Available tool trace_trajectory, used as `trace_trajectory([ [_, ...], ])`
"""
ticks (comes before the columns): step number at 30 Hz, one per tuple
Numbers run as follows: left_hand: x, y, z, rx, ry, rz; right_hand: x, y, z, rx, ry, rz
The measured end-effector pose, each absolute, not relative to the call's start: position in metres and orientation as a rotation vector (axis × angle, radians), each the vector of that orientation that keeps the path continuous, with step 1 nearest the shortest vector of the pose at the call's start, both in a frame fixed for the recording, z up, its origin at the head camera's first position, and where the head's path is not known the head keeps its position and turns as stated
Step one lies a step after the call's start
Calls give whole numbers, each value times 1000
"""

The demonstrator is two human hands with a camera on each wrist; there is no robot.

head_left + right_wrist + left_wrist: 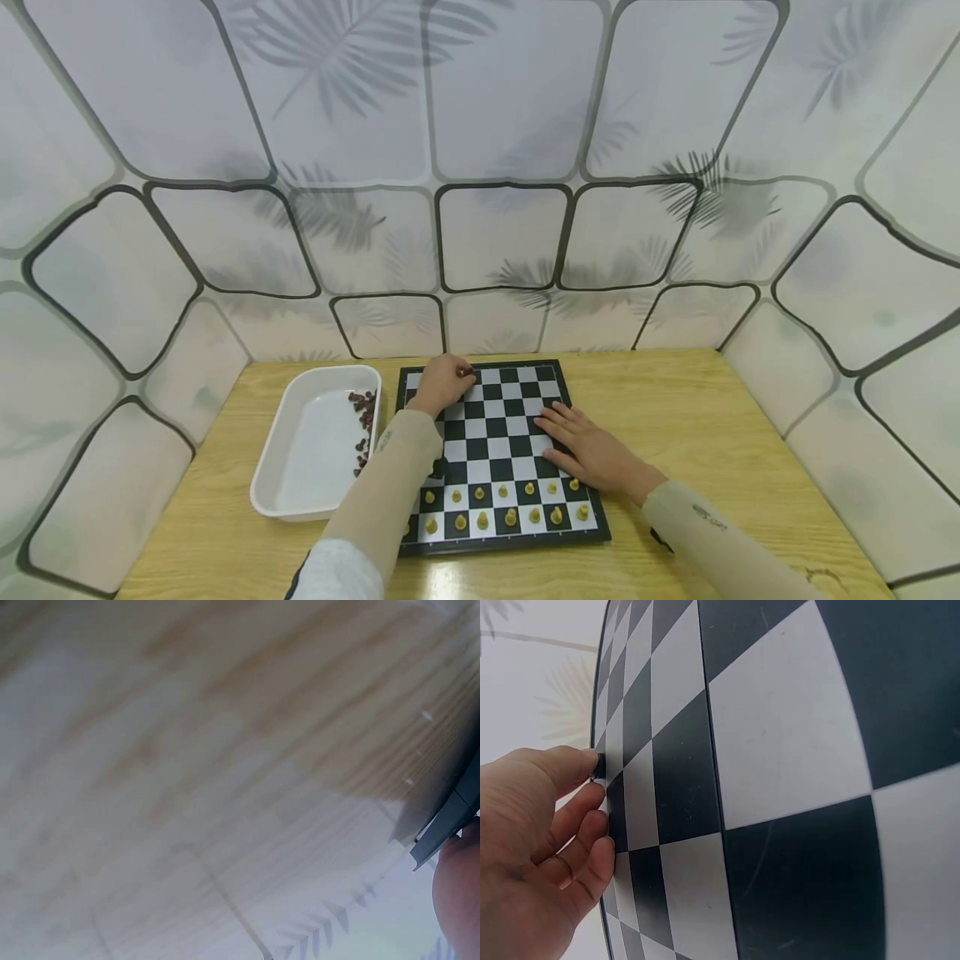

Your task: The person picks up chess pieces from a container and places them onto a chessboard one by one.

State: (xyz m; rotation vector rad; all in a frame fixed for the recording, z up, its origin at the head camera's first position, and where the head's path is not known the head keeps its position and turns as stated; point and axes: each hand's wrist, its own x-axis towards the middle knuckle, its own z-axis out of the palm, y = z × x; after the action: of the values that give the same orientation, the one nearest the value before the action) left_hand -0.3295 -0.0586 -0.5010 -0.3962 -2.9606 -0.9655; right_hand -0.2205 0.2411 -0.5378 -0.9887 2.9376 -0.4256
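Left hand (441, 384) is pinching a piece (600, 766) near the chessboard's (498, 448) far edge; right hand (596, 450), thumb spread, is touching its right edge.

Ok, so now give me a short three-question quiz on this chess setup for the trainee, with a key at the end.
1. Choose one: the white tray holds A) nothing, B) dark pieces, C) a cup.
2. True or false: the gold pieces stand in two rows along the near side of the chessboard.
3. Which hand pinches a small dark piece, and what is the other one doing?

Key:
1. B.
2. True.
3. The left hand pinches it; the right hand rests on the right side of the chessboard.
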Motion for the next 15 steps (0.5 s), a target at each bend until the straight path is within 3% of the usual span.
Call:
trace_trajectory([
  [15, -328, -66, -490, -480, -3039, -950, -219, 242, -538, -909, 2981, -372],
])
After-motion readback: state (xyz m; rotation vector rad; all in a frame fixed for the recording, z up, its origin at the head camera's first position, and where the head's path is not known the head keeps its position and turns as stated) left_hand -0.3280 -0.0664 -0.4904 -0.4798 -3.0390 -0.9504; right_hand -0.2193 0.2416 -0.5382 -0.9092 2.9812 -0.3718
